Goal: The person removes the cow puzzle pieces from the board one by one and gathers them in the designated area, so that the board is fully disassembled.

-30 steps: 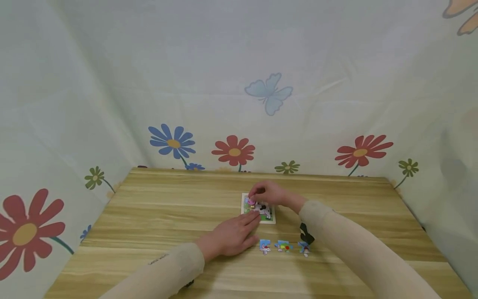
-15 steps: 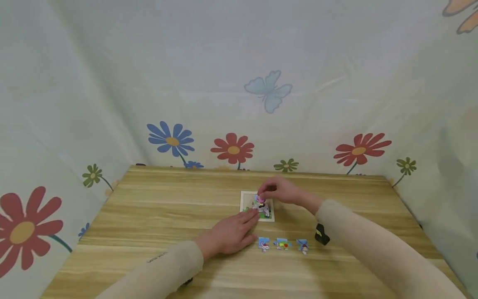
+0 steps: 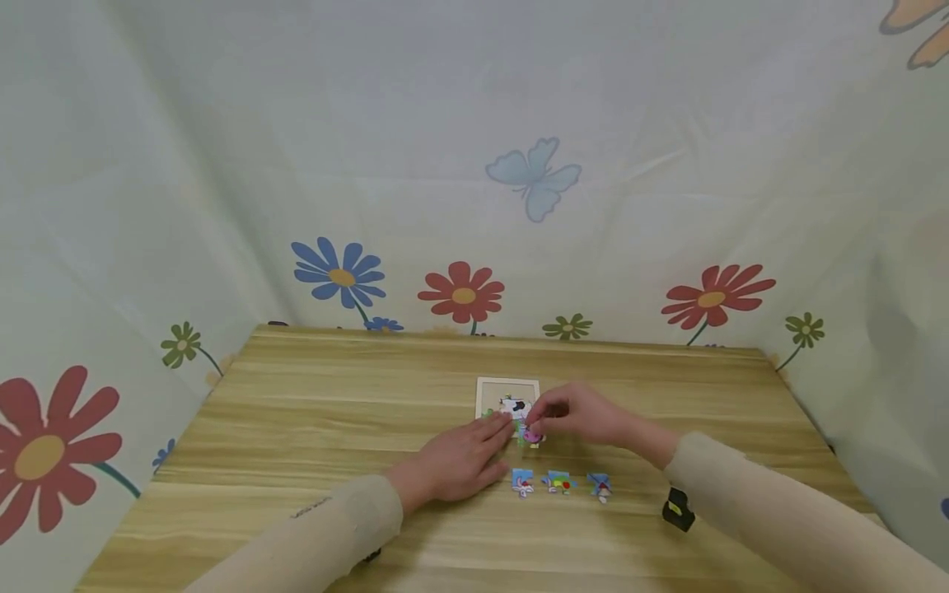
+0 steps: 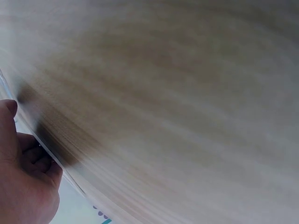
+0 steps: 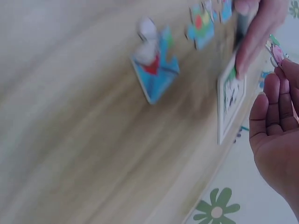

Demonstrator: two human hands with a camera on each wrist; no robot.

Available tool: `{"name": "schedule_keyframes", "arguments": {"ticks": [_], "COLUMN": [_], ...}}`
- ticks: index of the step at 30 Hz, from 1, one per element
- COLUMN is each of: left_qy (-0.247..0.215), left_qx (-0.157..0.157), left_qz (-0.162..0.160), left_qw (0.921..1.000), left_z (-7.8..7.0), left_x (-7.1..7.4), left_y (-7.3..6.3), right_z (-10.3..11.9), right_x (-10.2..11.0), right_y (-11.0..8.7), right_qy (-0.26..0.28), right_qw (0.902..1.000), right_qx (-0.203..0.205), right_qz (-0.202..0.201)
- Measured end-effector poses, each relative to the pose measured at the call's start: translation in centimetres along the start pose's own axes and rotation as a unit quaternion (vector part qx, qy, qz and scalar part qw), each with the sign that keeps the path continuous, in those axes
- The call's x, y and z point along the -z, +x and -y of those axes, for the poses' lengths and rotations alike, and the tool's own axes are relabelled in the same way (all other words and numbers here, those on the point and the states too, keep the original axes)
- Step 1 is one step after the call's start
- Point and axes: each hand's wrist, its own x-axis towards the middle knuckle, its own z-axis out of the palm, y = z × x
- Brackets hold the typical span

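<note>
On the wood-grain table (image 3: 334,395), the left hand (image 3: 463,459) lies flat, fingertips at the near part of a small pale-rimmed puzzle board (image 3: 507,381), while the right hand (image 3: 586,414) pinches a pink-patterned piece (image 3: 532,438) at the board's near right corner (whether over or just beside it is hard to tell). Three loose pieces (image 3: 559,483), each partly blue, lie in a row nearer the person, just right of the left hand. Behind the table hangs a pale cloth (image 3: 415,99) printed with flowers (image 3: 461,294) and a light-blue butterfly (image 3: 539,179).
</note>
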Motion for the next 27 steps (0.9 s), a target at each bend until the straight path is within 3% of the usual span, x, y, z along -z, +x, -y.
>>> {"name": "schedule_keyframes", "arguments": {"ticks": [5,12,27], "left_qy": [-0.002,-0.008,-0.01], "left_qx": [0.001,0.005,0.003], "left_qz": [0.002,0.001,0.003], "left_qw": [1.0,1.0,0.9999], "left_z": [-0.2,-0.3,-0.4], "left_x": [0.1,0.4,0.7], "left_y": [0.0,-0.1,-0.1], "right_z": [0.4,0.4,0.5], "right_x": [-1.5,-3.3,-6.0], "right_y": [-1.6,-3.1,-4.6], "right_qy": [0.009,0.007,0.007], "right_qw": [0.9999,0.9994,0.9985], "right_qx": [-0.007,0.032,0.055], "right_qz": [0.006,0.013,-0.002]}}
